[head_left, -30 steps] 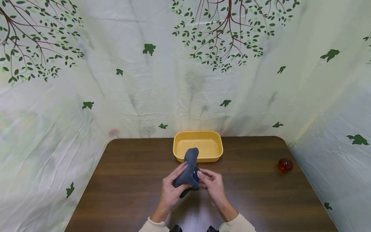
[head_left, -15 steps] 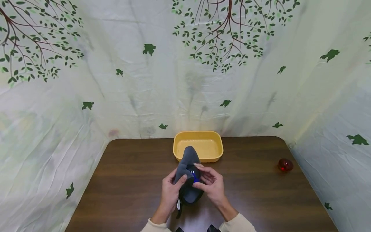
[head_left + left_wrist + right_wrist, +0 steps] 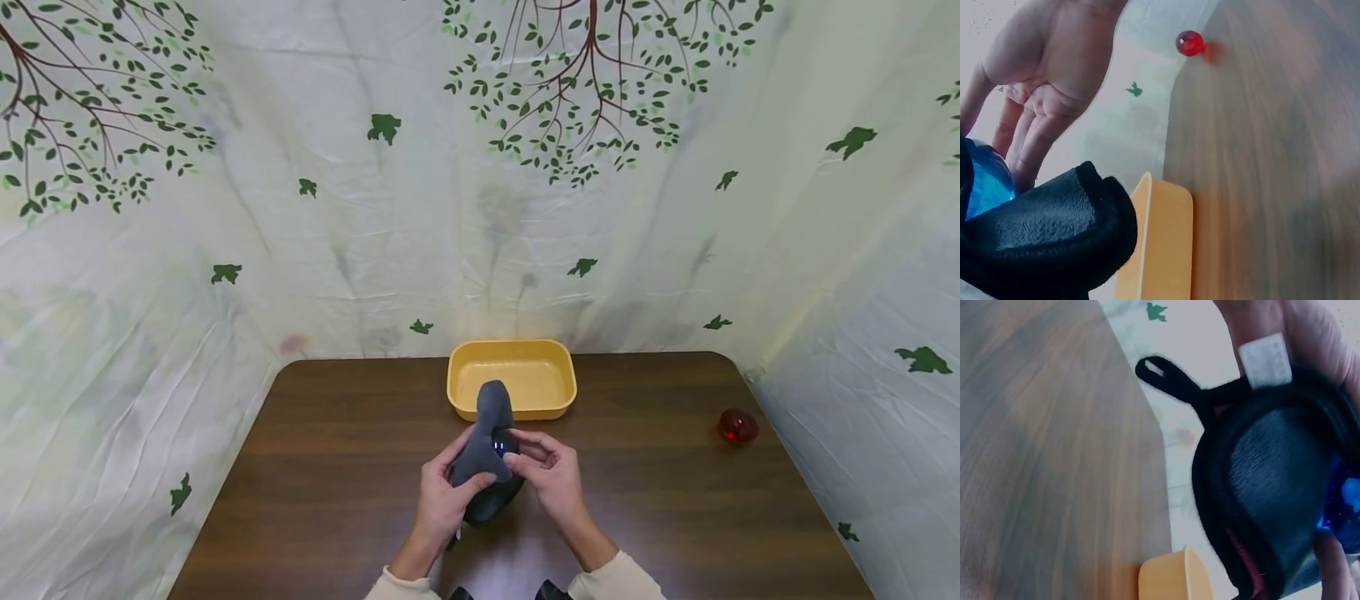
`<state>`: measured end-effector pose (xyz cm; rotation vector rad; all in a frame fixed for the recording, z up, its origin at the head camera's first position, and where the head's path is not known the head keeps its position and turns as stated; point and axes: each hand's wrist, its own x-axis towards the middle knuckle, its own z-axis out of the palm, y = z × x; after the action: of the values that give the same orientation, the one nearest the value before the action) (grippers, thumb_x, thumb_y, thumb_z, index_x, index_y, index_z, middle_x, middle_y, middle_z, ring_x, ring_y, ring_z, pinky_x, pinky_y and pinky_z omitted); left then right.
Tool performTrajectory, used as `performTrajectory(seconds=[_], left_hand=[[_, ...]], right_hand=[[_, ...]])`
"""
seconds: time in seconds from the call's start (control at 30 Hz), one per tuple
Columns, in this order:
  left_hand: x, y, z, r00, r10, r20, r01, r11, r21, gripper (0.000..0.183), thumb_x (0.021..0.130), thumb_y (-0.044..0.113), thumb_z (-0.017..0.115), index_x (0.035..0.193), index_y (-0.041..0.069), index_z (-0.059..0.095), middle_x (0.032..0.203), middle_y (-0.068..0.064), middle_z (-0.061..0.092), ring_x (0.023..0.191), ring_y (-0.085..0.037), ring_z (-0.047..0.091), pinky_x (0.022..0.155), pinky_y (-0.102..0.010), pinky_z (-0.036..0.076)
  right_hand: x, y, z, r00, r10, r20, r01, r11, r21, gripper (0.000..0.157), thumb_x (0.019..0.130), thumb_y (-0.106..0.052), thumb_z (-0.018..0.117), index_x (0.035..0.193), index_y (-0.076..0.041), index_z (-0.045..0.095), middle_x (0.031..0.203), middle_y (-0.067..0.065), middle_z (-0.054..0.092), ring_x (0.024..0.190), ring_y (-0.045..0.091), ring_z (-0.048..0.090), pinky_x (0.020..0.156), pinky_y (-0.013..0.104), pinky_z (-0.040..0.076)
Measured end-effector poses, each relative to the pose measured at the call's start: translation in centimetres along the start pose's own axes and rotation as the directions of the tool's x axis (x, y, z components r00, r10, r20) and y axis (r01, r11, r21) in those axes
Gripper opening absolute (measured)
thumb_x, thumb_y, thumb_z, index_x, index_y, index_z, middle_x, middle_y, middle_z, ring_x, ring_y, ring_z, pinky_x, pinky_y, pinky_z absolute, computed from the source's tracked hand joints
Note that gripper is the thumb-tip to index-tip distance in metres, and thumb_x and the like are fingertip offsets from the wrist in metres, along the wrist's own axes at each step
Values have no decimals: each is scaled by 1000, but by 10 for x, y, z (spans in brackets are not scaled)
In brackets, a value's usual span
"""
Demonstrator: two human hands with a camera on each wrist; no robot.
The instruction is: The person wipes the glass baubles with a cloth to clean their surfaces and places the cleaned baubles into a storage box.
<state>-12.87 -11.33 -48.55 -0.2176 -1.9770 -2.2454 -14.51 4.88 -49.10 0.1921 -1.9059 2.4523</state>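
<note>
My left hand grips a dark grey mitt-like holder, fingers behind it and thumb across its front. Black edging, a hanging loop and a white tag show on the holder in the right wrist view. A see-through blue ball sits between the holder's folds, partly hidden by them. My right hand pinches the ball at its right side, thumb in front and fingers curled behind. Both hands are above the table, in front of the yellow tray.
A yellow tray stands at the table's back edge, and the holder's tip overlaps it in the head view. At the far right lies a shiny red ball. A patterned cloth hangs around the brown table.
The holder tilted, showing its dark underside and more of the blue ball, then turned partly back. Both hands stay in nearly the same place; tray and red ball have not moved.
</note>
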Motion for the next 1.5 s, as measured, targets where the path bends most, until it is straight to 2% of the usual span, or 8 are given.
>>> performTrajectory(seconds=[0.23, 0.5, 0.63, 0.8, 0.87, 1.0, 1.23, 1.5], left_hand=[[-1, -3, 0, 997, 79, -5, -78, 996, 34, 62, 70, -13, 78, 127, -11, 55, 134, -24, 53, 117, -5, 55, 95, -18, 44], [-2, -3, -4, 998, -56, -22, 52, 986, -159, 63, 78, -9, 73, 134, -16, 45, 116, 0, 66, 103, -11, 63, 85, -25, 52], [-1, 0, -5, 998, -68, 9, 69, 981, -181, 59, 81, -9, 70, 133, -18, 43, 120, -12, 63, 103, -12, 62, 84, -24, 53], [0, 1, -6, 995, -91, 41, 97, 981, -170, 57, 83, -7, 69, 133, -18, 43, 123, -23, 59, 102, -12, 63, 85, -26, 53], [1, 2, -6, 994, -97, 51, 104, 981, -164, 58, 84, -5, 69, 134, -17, 43, 124, -25, 58, 102, -13, 63, 85, -27, 53], [2, 1, -6, 994, -91, 54, 98, 984, -150, 58, 84, -4, 69, 135, -17, 43, 125, -27, 57, 102, -13, 63, 85, -27, 53], [1, 0, -6, 999, -33, 37, 37, 994, -106, 59, 79, -7, 73, 132, -15, 48, 122, -22, 62, 101, -13, 64, 85, -26, 53], [3, -3, -7, 983, 177, 49, -181, 979, 91, 57, 72, -9, 77, 126, -9, 58, 131, -21, 56, 119, -9, 55, 97, -18, 42]], right_hand=[[0, -5, 2, 995, 98, -13, -98, 995, -2, 29, 86, 2, 68, 113, 13, 63, 106, 28, 67, 84, 15, 70, 70, 29, 57], [3, -5, -14, 979, -43, 200, 78, 982, -173, 46, 77, 2, 77, 120, 10, 62, 118, 27, 63, 98, 16, 65, 85, 29, 53], [7, -4, -18, 946, -197, 259, 258, 938, -230, 51, 71, 5, 81, 119, 6, 63, 119, 21, 63, 104, 14, 63, 88, 36, 53], [14, -2, -21, 844, -399, 358, 481, 860, -174, 50, 68, 13, 79, 115, 8, 64, 117, 27, 61, 110, 18, 62, 88, 34, 52], [15, -1, -21, 827, -425, 368, 503, 851, -149, 48, 68, 15, 78, 114, 9, 65, 116, 28, 62, 111, 18, 61, 88, 32, 52], [12, 1, -18, 877, -370, 306, 427, 893, -144, 47, 70, 11, 78, 115, 10, 65, 116, 26, 62, 108, 14, 62, 84, 31, 54], [3, 3, -5, 987, -119, 111, 130, 987, -97, 39, 80, 4, 74, 115, 14, 63, 109, 31, 64, 87, 11, 64, 76, 24, 55], [2, -5, 3, 990, 144, -3, -144, 989, -31, 32, 91, -7, 65, 114, 15, 62, 102, 26, 68, 76, 14, 70, 68, 32, 58]])
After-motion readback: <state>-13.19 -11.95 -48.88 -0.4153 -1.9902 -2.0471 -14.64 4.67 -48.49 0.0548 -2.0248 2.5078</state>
